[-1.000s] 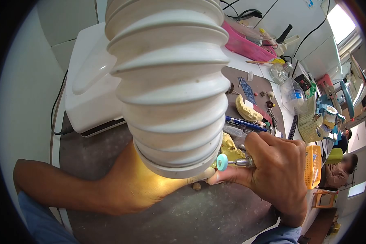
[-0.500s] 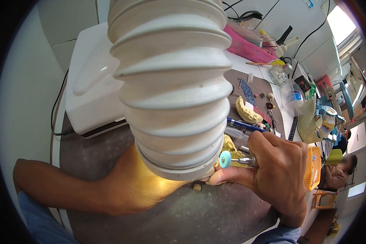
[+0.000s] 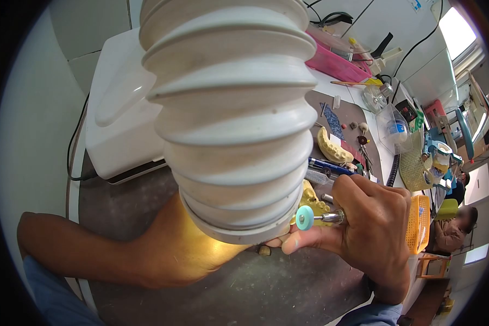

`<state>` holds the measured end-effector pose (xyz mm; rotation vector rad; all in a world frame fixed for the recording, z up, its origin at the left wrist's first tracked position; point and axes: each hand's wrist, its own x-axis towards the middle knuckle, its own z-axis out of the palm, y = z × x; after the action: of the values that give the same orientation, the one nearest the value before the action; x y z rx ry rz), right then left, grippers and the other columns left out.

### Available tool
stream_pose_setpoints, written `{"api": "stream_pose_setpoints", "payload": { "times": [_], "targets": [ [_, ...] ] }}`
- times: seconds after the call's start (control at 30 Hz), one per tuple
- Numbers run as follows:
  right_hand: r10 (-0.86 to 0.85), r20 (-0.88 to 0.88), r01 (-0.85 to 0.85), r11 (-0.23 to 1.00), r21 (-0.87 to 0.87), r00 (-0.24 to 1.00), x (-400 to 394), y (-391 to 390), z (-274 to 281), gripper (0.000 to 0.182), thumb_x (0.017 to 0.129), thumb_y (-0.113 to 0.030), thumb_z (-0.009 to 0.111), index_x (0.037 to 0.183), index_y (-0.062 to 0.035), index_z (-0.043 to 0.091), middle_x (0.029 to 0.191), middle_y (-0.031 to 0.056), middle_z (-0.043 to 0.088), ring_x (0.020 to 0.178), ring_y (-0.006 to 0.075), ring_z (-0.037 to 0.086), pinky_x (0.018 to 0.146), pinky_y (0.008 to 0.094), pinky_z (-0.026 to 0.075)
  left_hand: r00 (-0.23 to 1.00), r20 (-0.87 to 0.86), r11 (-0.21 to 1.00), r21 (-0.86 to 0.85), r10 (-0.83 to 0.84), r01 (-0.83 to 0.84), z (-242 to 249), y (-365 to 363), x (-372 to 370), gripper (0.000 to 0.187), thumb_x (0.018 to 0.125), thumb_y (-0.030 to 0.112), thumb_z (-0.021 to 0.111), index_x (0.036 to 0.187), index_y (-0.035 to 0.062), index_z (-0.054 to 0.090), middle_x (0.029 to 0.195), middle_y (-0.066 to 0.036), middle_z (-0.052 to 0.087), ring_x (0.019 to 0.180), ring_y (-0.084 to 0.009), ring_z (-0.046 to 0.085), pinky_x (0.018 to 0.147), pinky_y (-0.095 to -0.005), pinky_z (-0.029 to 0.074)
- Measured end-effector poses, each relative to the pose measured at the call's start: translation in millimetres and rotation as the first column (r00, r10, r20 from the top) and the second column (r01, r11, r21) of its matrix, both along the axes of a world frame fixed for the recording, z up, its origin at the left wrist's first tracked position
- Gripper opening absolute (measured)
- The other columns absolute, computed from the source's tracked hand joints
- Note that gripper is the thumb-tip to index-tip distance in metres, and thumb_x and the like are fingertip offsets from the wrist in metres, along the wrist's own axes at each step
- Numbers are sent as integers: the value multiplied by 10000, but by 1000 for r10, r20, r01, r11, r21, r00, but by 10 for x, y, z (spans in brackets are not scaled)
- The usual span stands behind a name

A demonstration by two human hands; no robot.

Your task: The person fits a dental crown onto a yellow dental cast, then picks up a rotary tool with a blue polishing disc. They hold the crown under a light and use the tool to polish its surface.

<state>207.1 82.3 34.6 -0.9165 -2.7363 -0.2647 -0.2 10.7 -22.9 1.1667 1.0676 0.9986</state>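
My right hand (image 3: 369, 228) is closed around a metal rotary handpiece (image 3: 334, 218) with a turquoise grinding wheel (image 3: 305, 217) on its tip. Its thumb reaches left beneath the wheel, to the fingertips of my left hand (image 3: 201, 244). Most of the left fingers are hidden behind a wide white ribbed hose (image 3: 233, 125); the visible tips look pinched together, and what they hold cannot be seen. Yellow light falls on the back of that hand. Behind the wheel lies a yellow dental model (image 3: 311, 198), partly covered. A small brownish piece (image 3: 264, 250) rests on the mat below the fingertips.
A white machine housing (image 3: 125, 108) stands at the left on the dark mat (image 3: 201, 299). Right of the hose lie a cream dental cast (image 3: 331, 148), pens and small burs. Beyond are a pink tray (image 3: 337, 60), an orange basket (image 3: 418, 223) and a seated person (image 3: 451, 233).
The wheel and handpiece have shifted slightly right, and the right thumb has moved a little. The hose appears slightly larger and shifted in view. Both hands keep nearly the same place.
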Motion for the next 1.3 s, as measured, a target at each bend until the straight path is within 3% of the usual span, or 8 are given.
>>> {"api": "stream_pose_setpoints", "payload": {
  "times": [0.27, 0.43, 0.57, 0.63, 0.97, 1.07, 1.13, 1.3],
  "targets": [
    [9, 3, -9, 1000, -11, 1000, -12, -10, -17, 737, 514, -747, 700, 588, -83, 388, 494, 32, 379, 415, 208, 447, 407, 346, 356, 999, 42, 1000, -7, 12, -12, 6, -7, 20, 130, 869, 72, 717, 985, 32, 674, 893, -33, 703, 842, -134, 648, 784, -294, 519],
    [17, 8, -17, 1000, -14, 1000, 2, 4, -4, 738, 522, -755, 688, 587, -85, 386, 494, 30, 372, 407, 203, 440, 402, 339, 351, 981, 187, 998, -37, 61, -55, -29, -40, 54, 98, 883, 64, 698, 970, 30, 666, 881, -31, 699, 838, -131, 647, 781, -293, 518],
    [17, -1, -17, 1000, -13, 1000, 6, 4, -26, 738, 521, -757, 684, 586, -87, 383, 489, 29, 364, 406, 198, 436, 399, 334, 345, 980, 188, 997, -63, 63, -52, -13, -40, 52, 108, 880, 62, 700, 977, 29, 664, 882, -31, 699, 840, -128, 646, 781, -291, 518],
    [15, 5, -15, 1000, -12, 1000, 2, -2, -32, 736, 520, -755, 686, 584, -88, 381, 488, 28, 362, 407, 197, 437, 400, 333, 343, 997, 53, 998, -25, 57, -56, 12, -27, 37, 134, 875, 70, 709, 992, 27, 661, 882, -34, 698, 841, -133, 647, 782, -293, 518],
    [36, -24, -37, 999, -31, 999, -4, 5, -41, 731, 517, -739, 707, 586, -87, 384, 488, 26, 357, 412, 191, 438, 402, 334, 337, 998, 41, 999, -25, 39, -38, 29, -19, 30, 166, 870, 84, 719, 1016, 32, 659, 872, -29, 692, 813, -129, 646, 758, -290, 521],
    [20, -46, -22, 999, -41, 999, 8, 3, -47, 725, 535, -734, 708, 585, -79, 402, 487, 33, 385, 411, 197, 450, 404, 335, 341, 997, 74, 1000, -21, -12, 14, -38, -7, 22, 182, 875, 93, 716, 1036, 33, 658, 883, -29, 694, 817, -129, 648, 759, -286, 522],
    [-4, -59, 1, 999, -43, 998, 23, 5, -49, 721, 546, -732, 708, 585, -75, 412, 488, 38, 400, 410, 201, 458, 405, 336, 343, 974, 225, 991, -130, 18, 12, -51, 4, 37, 161, 879, 97, 710, 1024, 37, 672, 893, -30, 703, 844, -140, 653, 782, -294, 521],
    [-21, -36, 19, 997, -71, 999, 36, -4, -39, 710, 561, -721, 708, 587, -69, 427, 491, 45, 416, 411, 205, 467, 409, 343, 352, 983, 174, 988, -153, 62, -35, -132, -20, 20, 123, 890, 96, 692, 1000, 41, 682, 915, -39, 713, 869, -150, 660, 804, -305, 518]
  ]
}}
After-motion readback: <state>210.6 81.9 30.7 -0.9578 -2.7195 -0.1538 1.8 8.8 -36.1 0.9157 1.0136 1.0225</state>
